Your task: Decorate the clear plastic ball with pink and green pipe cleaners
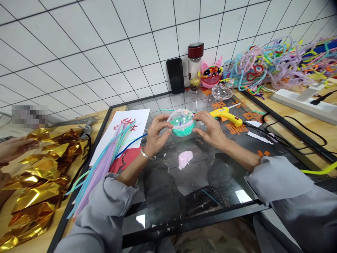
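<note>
Between my two hands is a small round bowl [183,132], green and ribbed on the outside with a pale pink band round its rim; small coloured bits show inside it. My left hand [157,133] grips its left side, thumb below the rim and fingers on top. On the right side my right hand [210,130] pinches the rim in the same way. The bowl is held above the dark glass board. A pale pink lump [185,159] lies on the glass nearer to me. Right of my right hand rests a yellow hot glue gun [226,115].
Purple and blue pipe cleaners [101,167] lie on white paper [137,119] at left. Behind stand a phone [175,75], a glass bottle [195,70] and a pink animal face [211,75]. A power strip [305,103] is at right. Another person's hand [15,149] touches gold foil [39,179].
</note>
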Available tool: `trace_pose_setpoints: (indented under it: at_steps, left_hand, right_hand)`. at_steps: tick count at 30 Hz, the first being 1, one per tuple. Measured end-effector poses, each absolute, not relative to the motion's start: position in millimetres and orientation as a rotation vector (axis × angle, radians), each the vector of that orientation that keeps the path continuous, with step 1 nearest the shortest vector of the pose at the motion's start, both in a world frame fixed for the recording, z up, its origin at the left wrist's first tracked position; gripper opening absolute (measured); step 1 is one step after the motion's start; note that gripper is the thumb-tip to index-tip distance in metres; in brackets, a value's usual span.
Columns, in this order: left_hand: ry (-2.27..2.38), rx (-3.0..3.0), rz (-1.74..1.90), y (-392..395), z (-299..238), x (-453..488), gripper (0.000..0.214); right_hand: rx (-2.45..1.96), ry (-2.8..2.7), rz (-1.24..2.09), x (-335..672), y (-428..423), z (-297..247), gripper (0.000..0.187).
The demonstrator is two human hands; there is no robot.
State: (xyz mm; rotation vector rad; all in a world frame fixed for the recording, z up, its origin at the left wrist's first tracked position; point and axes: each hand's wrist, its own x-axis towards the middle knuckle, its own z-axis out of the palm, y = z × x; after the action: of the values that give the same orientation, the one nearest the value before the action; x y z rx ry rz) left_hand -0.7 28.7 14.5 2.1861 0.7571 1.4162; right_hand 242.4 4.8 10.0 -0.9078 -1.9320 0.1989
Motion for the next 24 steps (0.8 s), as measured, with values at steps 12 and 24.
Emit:
trace_pose_setpoints:
  at_steps: [12,24]
  left_hand:
    - [0.86,2.247,1.315,25,14,2,0.032]
    - [0.861,1.811,1.431,25,13,10,0.031]
  right_hand:
    - [-0.956,-1.949,0.156,239,2,12,0.02]
    - [-0.934,-1.916,0.099,243,1,9,0.018]
